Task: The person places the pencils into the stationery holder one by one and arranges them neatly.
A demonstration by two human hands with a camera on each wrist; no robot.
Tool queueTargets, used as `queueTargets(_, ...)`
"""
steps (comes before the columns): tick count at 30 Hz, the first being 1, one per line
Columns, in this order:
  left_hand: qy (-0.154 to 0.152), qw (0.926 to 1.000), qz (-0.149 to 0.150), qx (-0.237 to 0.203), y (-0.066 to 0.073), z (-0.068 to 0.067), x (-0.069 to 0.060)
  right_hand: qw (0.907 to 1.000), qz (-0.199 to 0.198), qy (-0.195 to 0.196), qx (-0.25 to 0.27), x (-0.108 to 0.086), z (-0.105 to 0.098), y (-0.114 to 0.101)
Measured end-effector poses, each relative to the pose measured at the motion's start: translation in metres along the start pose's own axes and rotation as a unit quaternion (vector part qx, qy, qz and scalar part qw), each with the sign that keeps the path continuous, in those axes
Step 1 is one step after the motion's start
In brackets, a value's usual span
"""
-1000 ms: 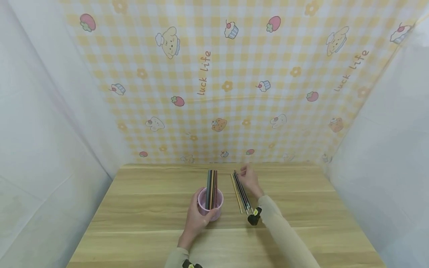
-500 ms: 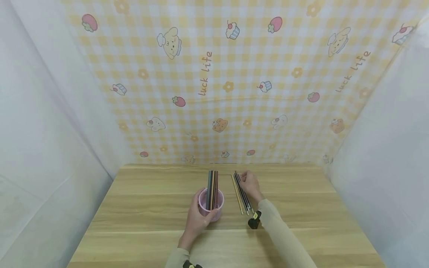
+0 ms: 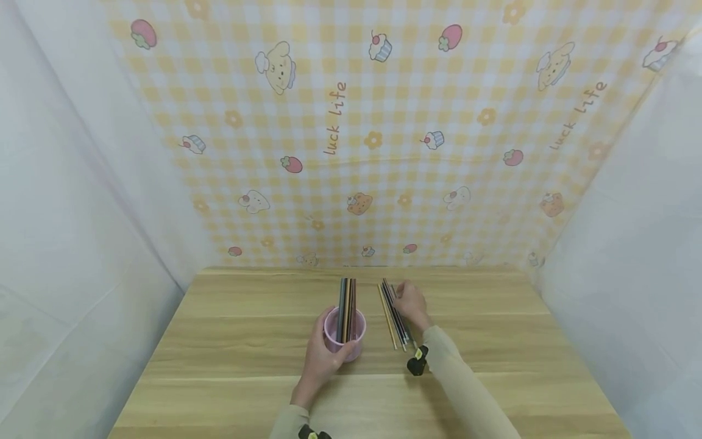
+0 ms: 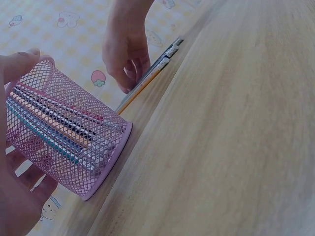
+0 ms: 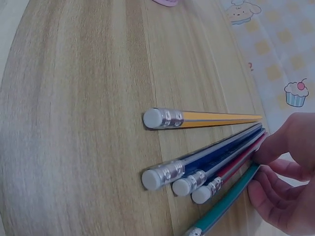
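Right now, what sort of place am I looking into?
Probably a small screened-off tabletop booth: a wooden table, a yellow checked backdrop behind it and white sheets on both sides.

A pale wood-grain bench [image 3: 230, 378] extends back to a yellow-and-white checked backdrop [image 3: 406, 91], printed with strawberries [image 3: 450, 38], cupcakes [image 3: 381, 47], flowers [image 3: 373, 139], cartoon animals [image 3: 276, 67] and the lettering "luck life" [image 3: 335, 117], and is flanked by a creased white left wall [image 3: 66, 244] and a similarly white right wall [image 3: 631, 274] under soft, diffuse light.
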State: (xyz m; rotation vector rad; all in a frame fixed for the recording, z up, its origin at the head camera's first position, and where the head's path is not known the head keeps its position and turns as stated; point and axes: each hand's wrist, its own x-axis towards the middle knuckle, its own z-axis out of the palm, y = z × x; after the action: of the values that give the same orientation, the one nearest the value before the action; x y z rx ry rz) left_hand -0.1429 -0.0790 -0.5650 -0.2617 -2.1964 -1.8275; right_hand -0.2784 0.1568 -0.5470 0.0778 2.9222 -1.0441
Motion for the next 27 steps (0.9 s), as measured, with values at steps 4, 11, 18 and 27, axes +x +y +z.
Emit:
queueTargets(4, 0.0, 0.9999, -0.013, 0.001, 0.0, 0.0, 0.0, 0.9997, 0.011, -0.009, -0.02, 0.001, 0.0, -0.001)
queueTargets(11, 0.005, 0.9999, -0.014, 0.002, 0.011, 0.001, 0.0, 0.9983, 0.023, -0.022, -0.048, 0.001, -0.002, -0.006)
queueTargets(18, -0.01, 0.9996, -0.025, -0.001, 0.045, -0.006, -0.002, 0.9976, 0.005, -0.031, -0.061, -0.001, -0.004, -0.005)
queueTargets(27, -0.006, 0.9997, -0.02, -0.01, 0.042, -0.006, -0.002, 0.9996, -0.017, -0.022, 0.006, -0.004, -0.015, -0.007)
